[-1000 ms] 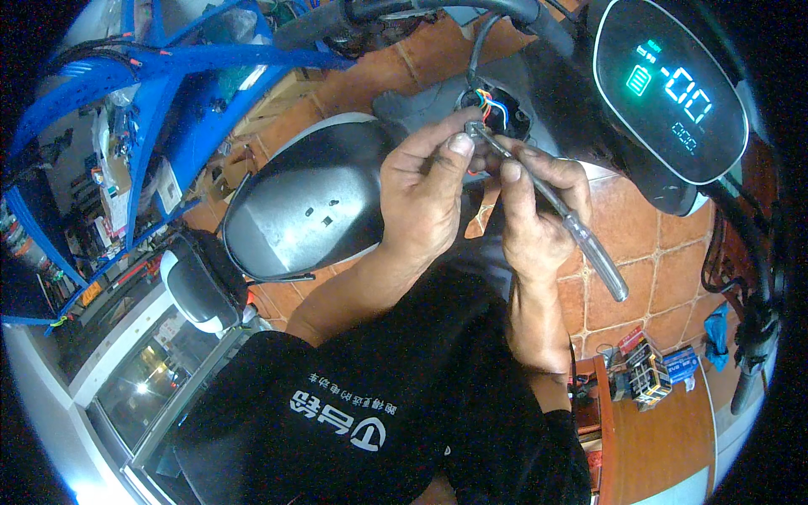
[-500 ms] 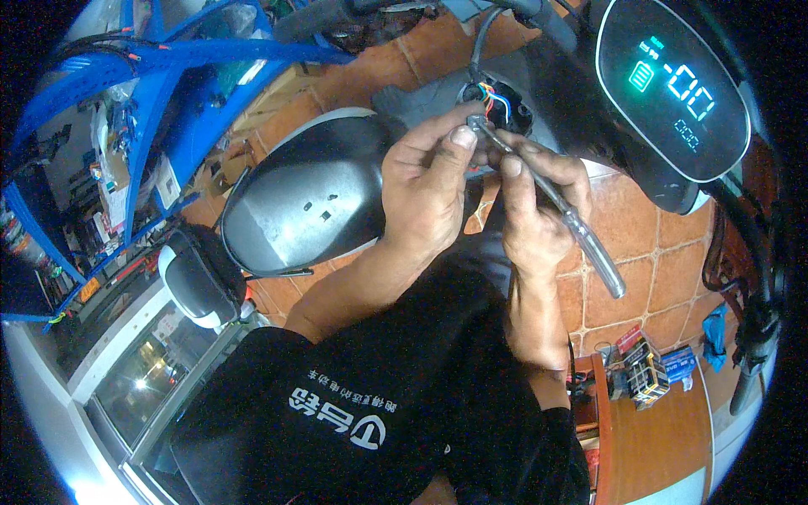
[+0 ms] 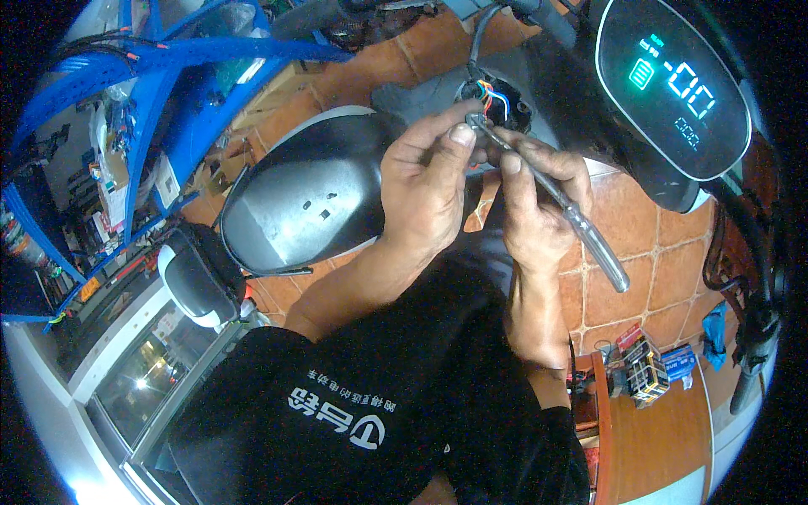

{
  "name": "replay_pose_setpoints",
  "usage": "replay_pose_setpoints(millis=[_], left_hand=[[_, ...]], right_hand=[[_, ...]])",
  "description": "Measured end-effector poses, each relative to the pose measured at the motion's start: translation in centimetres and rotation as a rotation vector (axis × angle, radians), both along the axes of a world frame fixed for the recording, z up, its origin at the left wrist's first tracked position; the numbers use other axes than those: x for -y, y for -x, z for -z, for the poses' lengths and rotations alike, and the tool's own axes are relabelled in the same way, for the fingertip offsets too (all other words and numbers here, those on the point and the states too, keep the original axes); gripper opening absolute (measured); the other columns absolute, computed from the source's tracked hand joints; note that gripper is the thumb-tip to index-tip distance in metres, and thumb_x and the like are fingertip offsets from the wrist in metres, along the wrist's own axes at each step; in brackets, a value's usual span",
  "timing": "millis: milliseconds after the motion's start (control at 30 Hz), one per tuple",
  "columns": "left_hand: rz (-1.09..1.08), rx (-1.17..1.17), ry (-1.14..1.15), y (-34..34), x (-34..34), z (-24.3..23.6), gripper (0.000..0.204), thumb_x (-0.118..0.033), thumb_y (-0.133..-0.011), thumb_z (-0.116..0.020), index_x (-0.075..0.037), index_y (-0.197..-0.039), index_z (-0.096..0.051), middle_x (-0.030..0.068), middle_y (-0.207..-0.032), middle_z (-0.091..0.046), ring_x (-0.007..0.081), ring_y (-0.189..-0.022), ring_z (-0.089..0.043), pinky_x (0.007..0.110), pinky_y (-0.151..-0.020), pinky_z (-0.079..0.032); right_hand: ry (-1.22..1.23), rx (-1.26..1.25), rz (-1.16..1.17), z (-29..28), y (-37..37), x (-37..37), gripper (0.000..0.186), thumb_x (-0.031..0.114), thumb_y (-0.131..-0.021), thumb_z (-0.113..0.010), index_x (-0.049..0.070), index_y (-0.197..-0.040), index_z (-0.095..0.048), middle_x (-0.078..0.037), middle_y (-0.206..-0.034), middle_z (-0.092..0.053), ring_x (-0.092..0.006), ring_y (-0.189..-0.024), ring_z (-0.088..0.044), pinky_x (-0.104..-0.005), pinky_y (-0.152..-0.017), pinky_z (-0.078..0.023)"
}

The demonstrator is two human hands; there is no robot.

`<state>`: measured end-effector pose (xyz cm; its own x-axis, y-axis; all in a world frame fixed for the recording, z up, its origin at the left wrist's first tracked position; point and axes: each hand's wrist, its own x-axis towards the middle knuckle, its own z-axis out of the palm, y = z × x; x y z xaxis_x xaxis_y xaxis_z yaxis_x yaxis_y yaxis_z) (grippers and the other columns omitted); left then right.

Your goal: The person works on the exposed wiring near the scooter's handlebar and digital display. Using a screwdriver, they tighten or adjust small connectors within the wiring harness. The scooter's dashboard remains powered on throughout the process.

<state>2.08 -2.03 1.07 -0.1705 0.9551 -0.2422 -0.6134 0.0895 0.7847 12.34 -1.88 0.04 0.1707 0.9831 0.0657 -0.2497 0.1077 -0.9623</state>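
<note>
My left hand point(image 3: 425, 189) pinches a small metal part point(image 3: 475, 121), its fine detail hidden by my thumb and finger. My right hand point(image 3: 539, 223) grips a long screwdriver point(image 3: 596, 248) with a clear handle, angled up-left so that its tip is at that small part. Just beyond my fingers is an open black housing point(image 3: 518, 118) on the scooter, with red, blue and other coloured wires point(image 3: 497, 98) coming out of it and a dark cable point(image 3: 475, 46) running up from it.
A lit display point(image 3: 673, 93) on dark handlebars point(image 3: 762, 252) is at the upper right. A black seat point(image 3: 295, 202) and padded backrest point(image 3: 198, 278) lie left, above a tiled floor point(image 3: 631, 286). Blue shelving point(image 3: 168, 59) fills the upper left. Boxes point(image 3: 652, 374) rest on a wooden cabinet point(image 3: 661, 438), lower right.
Both hands hold the same grips. The screwdriver's handle end has risen a little toward the top of the view, and my fingers have shifted very slightly upward with it.
</note>
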Motion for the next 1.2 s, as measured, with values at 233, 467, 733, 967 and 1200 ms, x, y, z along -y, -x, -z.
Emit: replay_pose_setpoints(millis=[233,467,733,967,1200], left_hand=[[0.002,0.031,-0.016,0.08,-0.1,-0.06,0.027,-0.007,-0.092,-0.053,0.007,-0.115,-0.054,0.0136,-0.1,-0.063,0.0186,-0.088,-0.062,0.03,-0.08,-0.051],[-0.01,0.005,0.008,0.14,0.05,-0.01,0.027,-0.008,-0.092,-0.053,0.007,-0.115,-0.054,0.0136,-0.101,-0.063,0.0177,-0.088,-0.062,0.03,-0.079,-0.05],[-0.014,0.017,-0.005,-0.03,-0.11,-0.37,0.027,-0.009,-0.092,-0.053,0.007,-0.115,-0.054,0.0144,-0.102,-0.063,0.0193,-0.087,-0.062,0.031,-0.079,-0.051],[0.024,0.034,-0.037,0.16,0.08,-0.06,0.029,-0.007,-0.092,-0.051,0.008,-0.117,-0.052,0.0152,-0.103,-0.061,0.0206,-0.09,-0.061,0.032,-0.082,-0.051],[-0.005,0.026,-0.009,-0.17,-0.04,-0.48,0.027,-0.008,-0.092,-0.054,0.007,-0.115,-0.055,0.014,-0.1,-0.063,0.0178,-0.086,-0.061,0.029,-0.078,-0.049]], right_hand=[[0.011,-0.04,0.017,-0.11,0.24,-0.09,0.013,-0.007,-0.079,-0.063,-0.003,-0.088,-0.053,-0.02,-0.091,-0.065,-0.0246,-0.086,-0.066,-0.0324,-0.075,-0.054],[0.007,-0.053,-0.001,0.13,0.24,-0.14,0.013,-0.007,-0.079,-0.063,-0.002,-0.087,-0.053,-0.019,-0.091,-0.065,-0.0248,-0.086,-0.066,-0.0324,-0.074,-0.055],[-0.003,-0.067,-0.005,0.01,0.16,-0.09,0.014,-0.007,-0.08,-0.062,-0.002,-0.088,-0.053,-0.019,-0.091,-0.066,-0.023,-0.085,-0.066,-0.0315,-0.072,-0.055],[0.016,-0.079,-0.002,-0.19,0.13,-0.05,0.013,-0.007,-0.08,-0.062,-0.002,-0.088,-0.053,-0.02,-0.092,-0.066,-0.0208,-0.083,-0.065,-0.0299,-0.071,-0.054],[-0.009,-0.064,-0.001,0.04,-0.15,-0.07,0.013,-0.008,-0.08,-0.062,-0.002,-0.087,-0.053,-0.02,-0.092,-0.066,-0.0208,-0.083,-0.065,-0.0297,-0.072,-0.054]])
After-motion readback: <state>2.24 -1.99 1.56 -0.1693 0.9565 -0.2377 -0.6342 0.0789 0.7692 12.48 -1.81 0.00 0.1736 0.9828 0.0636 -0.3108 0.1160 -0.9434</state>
